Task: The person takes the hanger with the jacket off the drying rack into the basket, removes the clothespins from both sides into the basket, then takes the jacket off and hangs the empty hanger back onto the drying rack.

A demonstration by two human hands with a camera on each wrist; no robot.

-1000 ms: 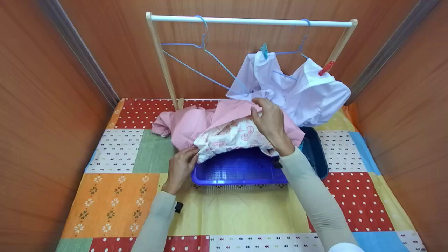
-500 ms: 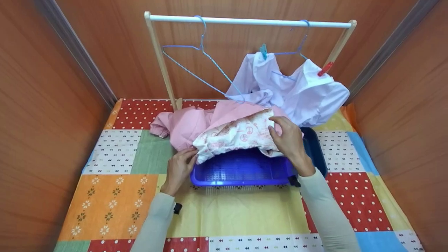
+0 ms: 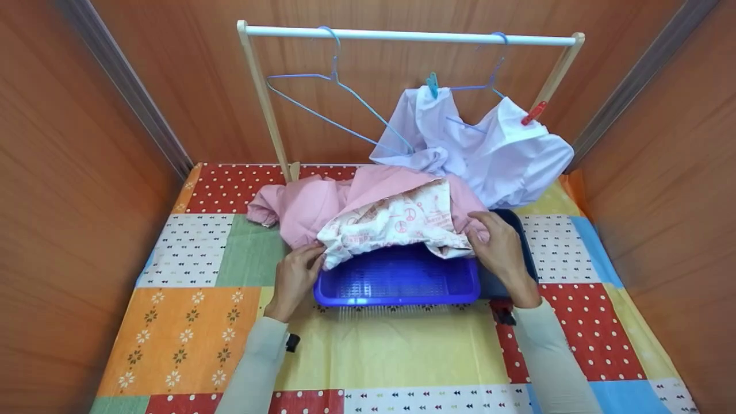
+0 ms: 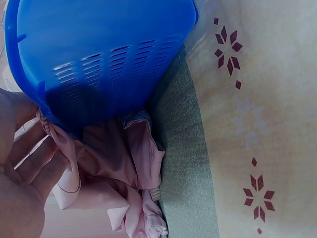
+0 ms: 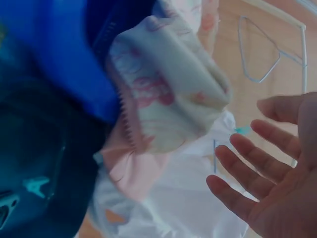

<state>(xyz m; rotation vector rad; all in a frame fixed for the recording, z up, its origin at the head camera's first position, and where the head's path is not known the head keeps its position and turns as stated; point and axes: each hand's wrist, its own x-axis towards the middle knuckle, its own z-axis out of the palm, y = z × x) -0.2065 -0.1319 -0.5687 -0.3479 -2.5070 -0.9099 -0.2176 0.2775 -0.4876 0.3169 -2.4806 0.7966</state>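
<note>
A pink garment (image 3: pixel 310 201) with a white, red-printed inner side (image 3: pixel 397 221) lies over the far part of a blue slotted basket (image 3: pixel 397 301). My left hand (image 3: pixel 298 273) pinches its near left corner. In the left wrist view, a gathered edge of pink cloth (image 4: pixel 67 144) runs across the fingers beside the basket wall (image 4: pixel 129 89). At the garment's right end is my right hand (image 3: pixel 503 247), its fingertips close by the cloth. From the right wrist, that hand's fingers (image 5: pixel 250 166) show spread, with nothing in them, beside the printed cloth (image 5: pixel 163 94).
Behind stands a rack with a white bar (image 3: pixel 402 36). A bare blue hanger (image 3: pixel 328 118) hangs at left. A white garment (image 3: pixel 489 155) is clipped to another hanger with a teal clothespin (image 3: pixel 432 85) and a red clothespin (image 3: pixel 534 113). A dark bin (image 3: pixel 526 253) holding clothespins (image 5: pixel 37 186) sits right.
My right hand has come down and to the right, off the top of the printed cloth to the garment's right end, uncovering the cloth. My left hand keeps its place at the corner.
</note>
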